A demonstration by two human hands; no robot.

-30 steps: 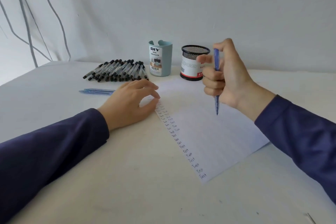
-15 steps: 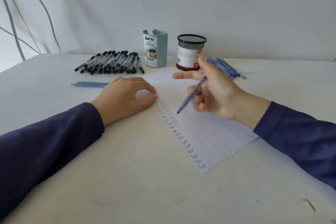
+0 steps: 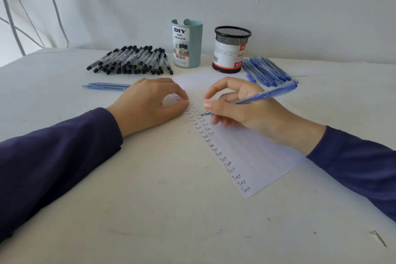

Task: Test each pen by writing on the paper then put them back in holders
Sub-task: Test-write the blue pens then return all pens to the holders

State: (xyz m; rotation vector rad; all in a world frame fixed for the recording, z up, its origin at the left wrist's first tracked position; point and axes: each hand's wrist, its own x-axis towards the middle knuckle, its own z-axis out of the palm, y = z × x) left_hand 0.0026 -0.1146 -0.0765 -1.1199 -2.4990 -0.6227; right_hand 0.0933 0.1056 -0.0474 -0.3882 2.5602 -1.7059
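- Two hands work over the paper on the white table.
- Right hand grips a blue pen between thumb and fingers. The pen is slanted, with its tip at the second column of "Test" words, and it seems to touch the sheet.
- Left hand rests on the paper's left edge, fingers loosely curled, holding nothing.
- Teal holder and black mesh holder stand side by side behind the paper.
- Black-capped pens lie heaped left of the teal holder, and a pile of blue pens lies right of the mesh one.
- Two more blue pens lie just left of the left hand.
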